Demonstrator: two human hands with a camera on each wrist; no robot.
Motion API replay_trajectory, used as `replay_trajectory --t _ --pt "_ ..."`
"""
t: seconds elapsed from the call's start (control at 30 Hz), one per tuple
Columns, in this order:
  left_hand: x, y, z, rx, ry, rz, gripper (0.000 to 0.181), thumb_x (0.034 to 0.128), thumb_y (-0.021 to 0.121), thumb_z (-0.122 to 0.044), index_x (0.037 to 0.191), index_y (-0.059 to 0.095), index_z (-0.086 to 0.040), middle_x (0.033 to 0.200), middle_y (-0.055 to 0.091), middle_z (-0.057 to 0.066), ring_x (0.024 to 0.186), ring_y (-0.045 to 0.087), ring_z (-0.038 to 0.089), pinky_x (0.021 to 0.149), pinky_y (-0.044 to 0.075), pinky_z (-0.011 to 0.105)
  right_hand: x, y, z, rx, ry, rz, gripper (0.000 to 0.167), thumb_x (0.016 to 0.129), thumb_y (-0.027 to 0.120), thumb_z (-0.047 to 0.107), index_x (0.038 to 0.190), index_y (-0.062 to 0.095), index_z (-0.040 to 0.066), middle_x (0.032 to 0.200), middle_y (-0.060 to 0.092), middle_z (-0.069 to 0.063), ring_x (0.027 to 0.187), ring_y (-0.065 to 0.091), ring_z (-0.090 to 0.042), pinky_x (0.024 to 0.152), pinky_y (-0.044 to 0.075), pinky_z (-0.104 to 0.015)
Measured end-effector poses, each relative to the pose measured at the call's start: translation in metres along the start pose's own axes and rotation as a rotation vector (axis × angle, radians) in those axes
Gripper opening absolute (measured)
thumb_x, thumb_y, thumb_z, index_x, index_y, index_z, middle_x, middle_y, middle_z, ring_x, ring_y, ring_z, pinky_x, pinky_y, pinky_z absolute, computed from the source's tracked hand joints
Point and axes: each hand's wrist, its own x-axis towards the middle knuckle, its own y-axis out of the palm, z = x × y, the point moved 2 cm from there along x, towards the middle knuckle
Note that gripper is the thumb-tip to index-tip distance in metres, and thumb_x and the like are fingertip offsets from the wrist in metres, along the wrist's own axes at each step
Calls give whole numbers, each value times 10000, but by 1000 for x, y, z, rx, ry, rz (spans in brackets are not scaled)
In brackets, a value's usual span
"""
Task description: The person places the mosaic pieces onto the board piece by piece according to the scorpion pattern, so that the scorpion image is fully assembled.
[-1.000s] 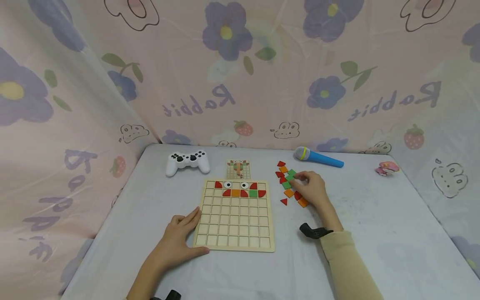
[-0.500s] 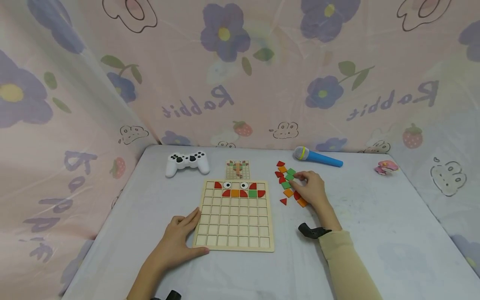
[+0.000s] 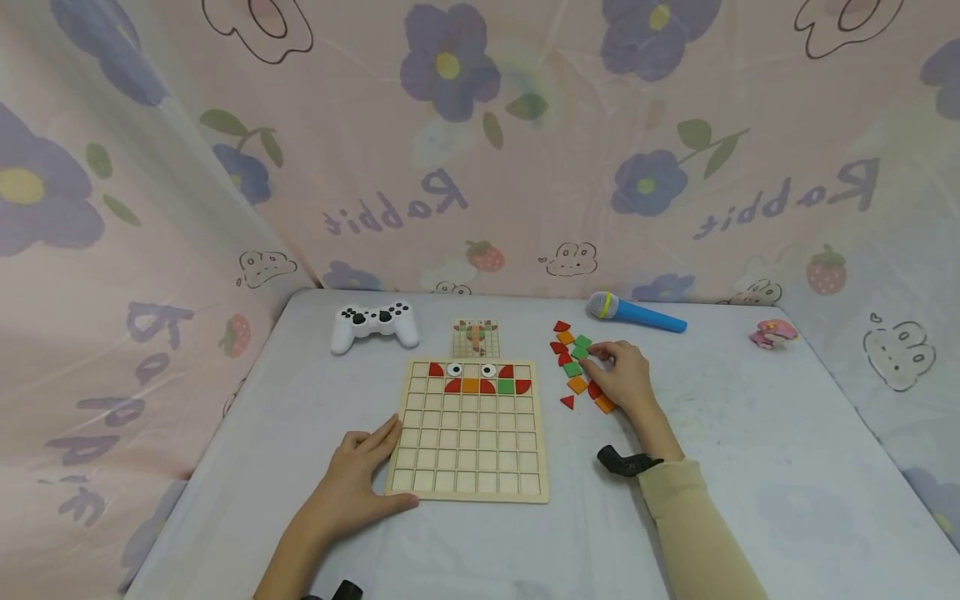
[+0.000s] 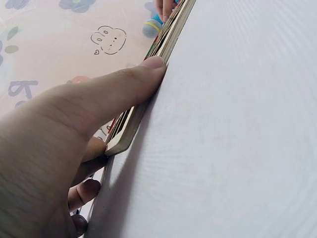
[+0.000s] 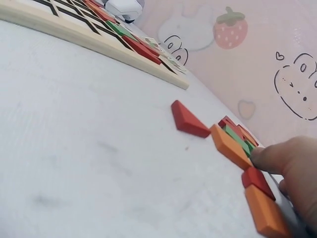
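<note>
Barely anything differs from a second ago: both hands keep their places, the loose pieces lie as they did, and the head view has merely shifted a touch. The left hand point(image 3: 354, 475) rests at the near left corner of a square, pale wooden grid board point(image 3: 468, 450), its thumb along the near edge and its fingers extended, spread wide from the thumb, against the left side. The board lies flat on a white-covered table point(image 3: 787, 467), with red, orange and green pieces and two round eye pieces filling part of its top two rows, the same as before. Right of it, the right hand point(image 3: 624, 375) reaches into a scatter of small red, orange and green flat pieces point(image 3: 573, 370). Its thumb and index finger stand narrowly apart at the green squares; I cannot tell whether they pinch one. A small patterned card point(image 3: 476, 338) lies just beyond the board.
</note>
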Motion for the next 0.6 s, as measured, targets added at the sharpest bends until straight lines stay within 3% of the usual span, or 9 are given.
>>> replay_trajectory --t 0.37,0.6 --pt "0 0 -1 -6 3 2 1102 733 887 -652 1610 463 -137 1716 353 -53 1308 429 245 1037 438 537 -1 -3 1 0 5 12 335 980 762 266 1169 758 -10 1021 652 -194 906 534 -325 798 407 -417" --pt "1 1 1 -6 4 1 1109 729 892 -647 1614 455 -141 1717 349 -57 1307 426 244 1040 437 532 -1 -8 8 69 43 -6 344 987 753 272 1205 751 6 1027 637 -175 913 518 -305 768 423 -377"
